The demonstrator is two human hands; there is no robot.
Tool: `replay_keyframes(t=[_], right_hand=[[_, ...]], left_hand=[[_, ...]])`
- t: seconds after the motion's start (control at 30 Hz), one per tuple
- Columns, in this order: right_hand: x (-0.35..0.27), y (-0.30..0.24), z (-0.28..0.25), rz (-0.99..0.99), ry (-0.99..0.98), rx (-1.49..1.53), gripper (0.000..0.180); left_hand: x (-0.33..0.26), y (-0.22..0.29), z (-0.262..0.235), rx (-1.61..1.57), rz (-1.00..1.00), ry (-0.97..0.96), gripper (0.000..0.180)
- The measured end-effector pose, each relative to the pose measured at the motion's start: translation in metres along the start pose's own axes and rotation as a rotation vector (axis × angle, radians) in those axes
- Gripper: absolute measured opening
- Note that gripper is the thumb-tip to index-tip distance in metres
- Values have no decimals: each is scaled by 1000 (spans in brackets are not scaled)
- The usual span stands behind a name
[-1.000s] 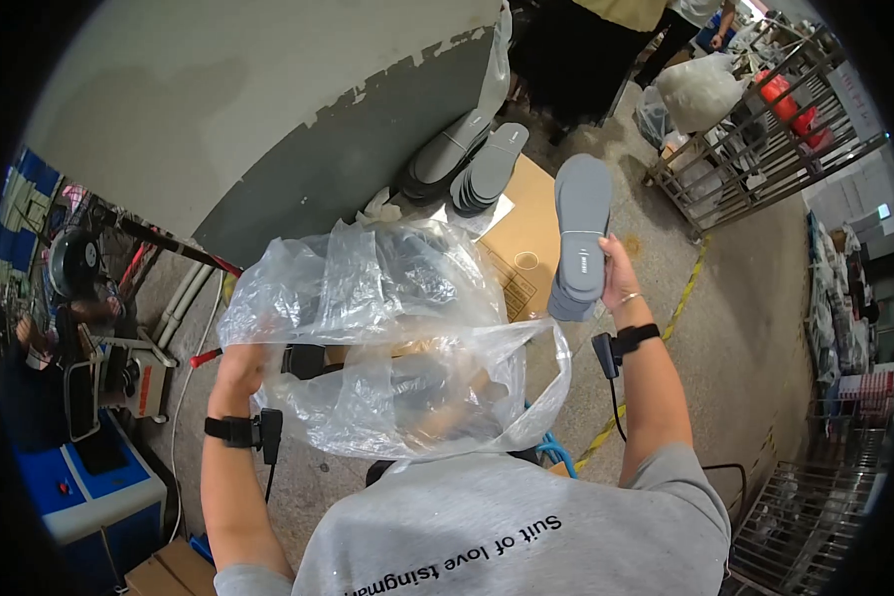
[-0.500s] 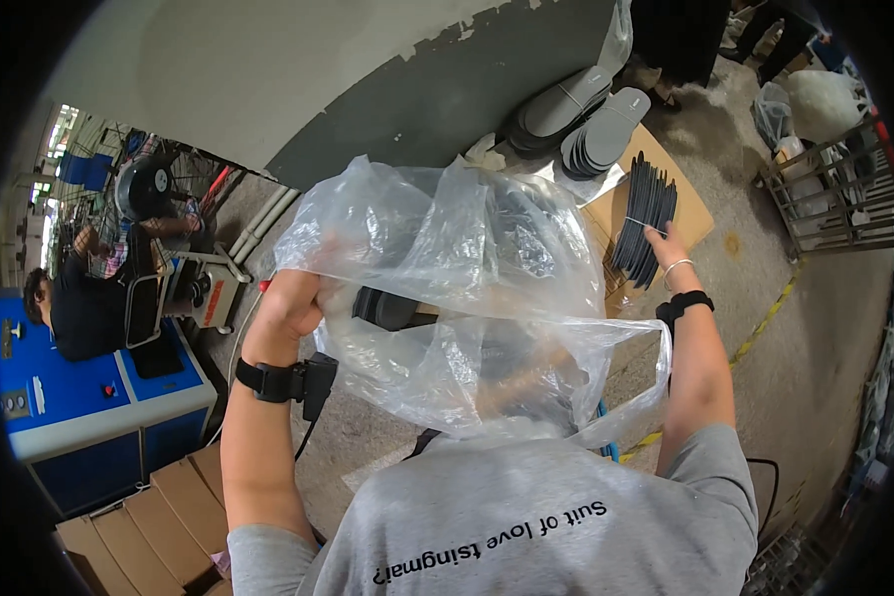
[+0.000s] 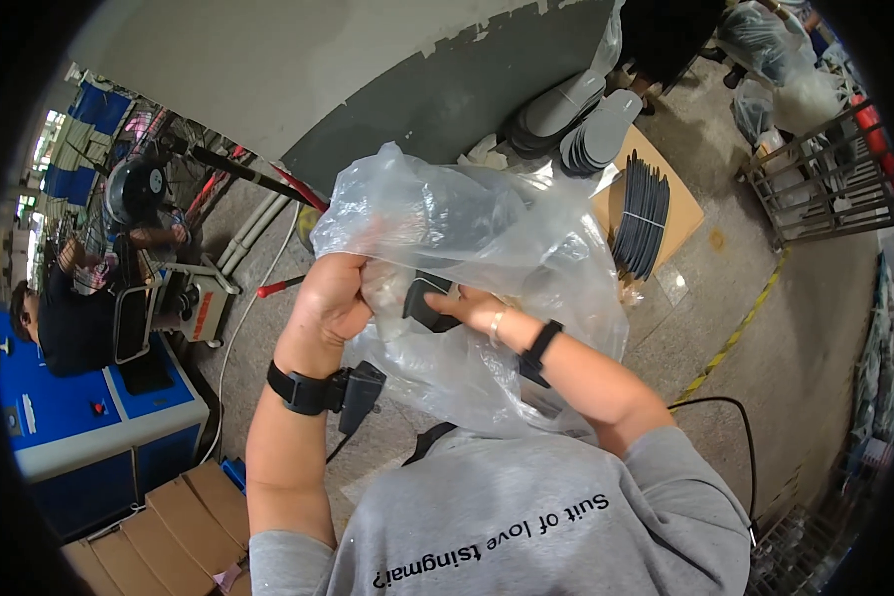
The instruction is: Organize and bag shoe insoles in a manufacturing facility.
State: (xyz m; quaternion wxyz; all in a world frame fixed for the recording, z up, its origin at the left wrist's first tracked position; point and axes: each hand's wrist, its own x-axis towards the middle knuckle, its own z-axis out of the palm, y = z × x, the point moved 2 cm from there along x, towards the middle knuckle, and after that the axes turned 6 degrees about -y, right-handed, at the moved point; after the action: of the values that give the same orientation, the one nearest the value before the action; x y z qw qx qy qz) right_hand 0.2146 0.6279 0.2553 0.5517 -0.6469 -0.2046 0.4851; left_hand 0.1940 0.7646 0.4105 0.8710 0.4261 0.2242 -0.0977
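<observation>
Plastic fills the middle of our view: a large clear bag [image 3: 487, 248], crumpled and billowing, held up in front of our chest between both hands. Our left hand [image 3: 333, 298] is closed in a fist around a gathered bunch of the bag's film, near its left side. Our right hand [image 3: 472, 310] reaches into or against the bag from the other side, fingers [image 3: 445, 301] curled toward a dark flat piece [image 3: 422, 303] that looks like a shoe sole; the film blurs the contact, so we cannot tell whether that hand truly grips the piece or only presses on it. Judging from how things lie, we are partway through bagging: at least one dark piece seems to be inside or at the bag's mouth, yet the bag looks mostly air, loose and unsealed, so filling and closing would remain. On the floor beyond, well apart from our hands, a row of dark soles [image 3: 641, 214] stands on edge on a sheet of cardboard [image 3: 685, 204], and grey soles [image 3: 591, 139] lie stacked near the dark lower band of the wall [image 3: 447, 94]; these appear unbagged. To our left another person [image 3: 65, 318] sits at a blue machine [image 3: 79, 427], and brown cartons [image 3: 159, 526] rest by our left elbow. A metal rack [image 3: 834, 169] stands at the far right.
</observation>
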Motion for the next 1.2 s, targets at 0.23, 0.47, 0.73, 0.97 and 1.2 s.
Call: replay_keyframes(t=[0.23, 0.47, 0.73, 0.97, 1.2], right_hand=[[52, 46, 3, 177, 266, 379, 51], [3, 19, -40, -361, 401, -889, 35], [49, 21, 27, 48, 189, 240, 48], [39, 19, 12, 5, 69, 572, 46], [8, 23, -82, 41, -64, 833, 44]], left_hand=[[-18, 6, -2, 19, 47, 36, 29], [-24, 13, -13, -25, 49, 80, 30], [-22, -25, 25, 101, -14, -21, 28], [-28, -20, 21, 184, 93, 41, 37], [-24, 14, -18, 433, 253, 151, 38]])
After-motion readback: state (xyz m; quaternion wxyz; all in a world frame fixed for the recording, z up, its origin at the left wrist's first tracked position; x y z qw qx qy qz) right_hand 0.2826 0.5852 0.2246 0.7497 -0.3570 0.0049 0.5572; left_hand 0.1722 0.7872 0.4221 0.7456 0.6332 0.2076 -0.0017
